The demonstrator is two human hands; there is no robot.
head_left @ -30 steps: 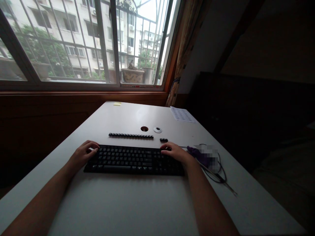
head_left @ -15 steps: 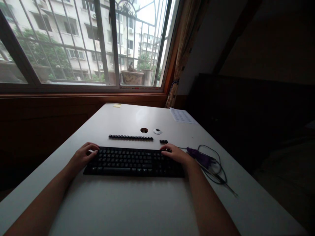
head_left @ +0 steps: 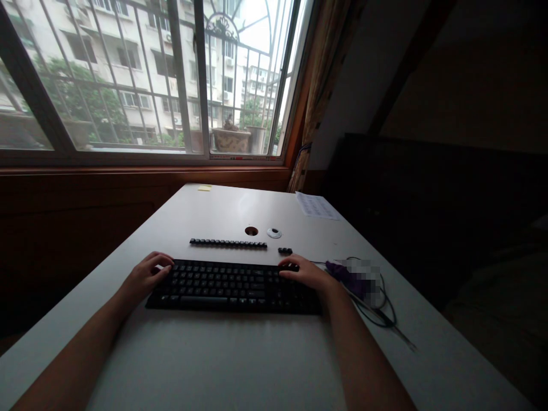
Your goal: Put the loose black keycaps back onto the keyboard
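From my seat I have the black keyboard (head_left: 218, 283) lying flat on the white table (head_left: 209, 359), crosswise in front of the person, with 1 hand at each side. I judge it light for its width and stiff along its length, a plastic body that should stay level if held at both ends. Its casing looks smooth enough to slide on the tabletop, and the keys would probably give under pressure, so I favour the outer rim of the frame, near the 2 short ends, over the key field. Small caps seem the delicate part; a long row of keycaps (head_left: 228, 244) and a shorter row of keycaps (head_left: 285, 251) sit loose just beyond the far edge.

The left hand (head_left: 148, 272) is at the far left corner, fingers bent and thumb reaching toward the rim, with a gap showing between them. The right hand (head_left: 305, 271) comes over the number-pad side, fingers arched near the far edge and thumb lower, over the keys. I cannot tell whether either hand is pinching the frame or merely resting there. Both forearms angle inward from the bottom of the view, wrists low, the right forearm passing beside the purple bundle (head_left: 349, 279) and its cable (head_left: 393, 313).
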